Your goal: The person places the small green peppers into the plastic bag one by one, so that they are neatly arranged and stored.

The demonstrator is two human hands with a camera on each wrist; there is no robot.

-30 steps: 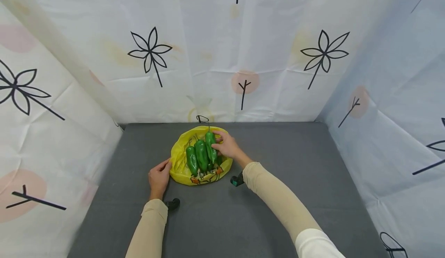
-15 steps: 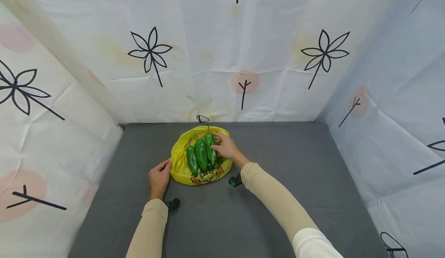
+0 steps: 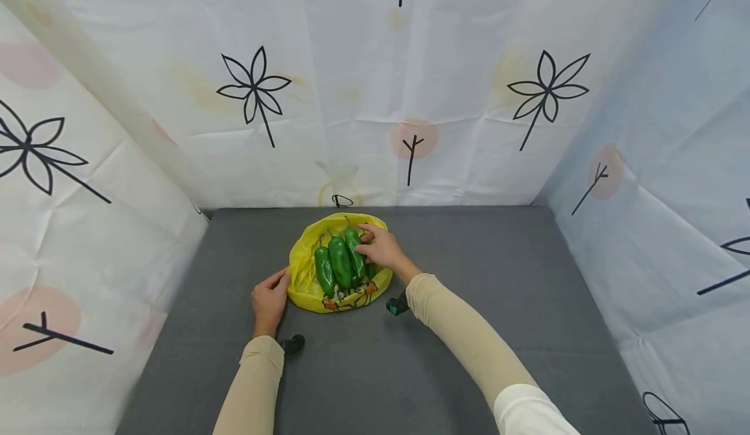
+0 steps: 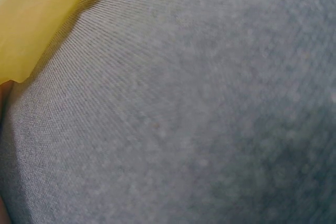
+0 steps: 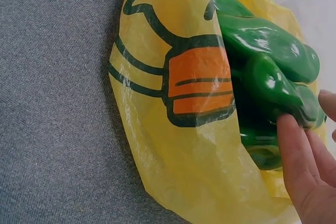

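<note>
A yellow plastic bag (image 3: 301, 275) lies spread on the grey tabletop with its mouth facing up. Several glossy green peppers (image 3: 340, 262) with stems lie side by side in it. My left hand (image 3: 269, 301) pinches the bag's left rim; the left wrist view has only a bit of bag (image 4: 37, 19) at its corner. At the bag's right side my right hand (image 3: 383, 246) reaches over the rim. Its fairly straight fingers (image 5: 296, 156) touch the rightmost pepper (image 5: 268, 85), and the thumb stands apart from them.
Grey cloth (image 3: 469, 279) covers the table. White printed fabric walls (image 3: 363, 96) rise at the back and both sides, close behind the bag. Dark wrist devices (image 3: 291, 344) sit beneath both forearms.
The rightmost pepper has sunk slightly down and left into the bag, away from my right fingertips. Both hands stay almost where they were.
</note>
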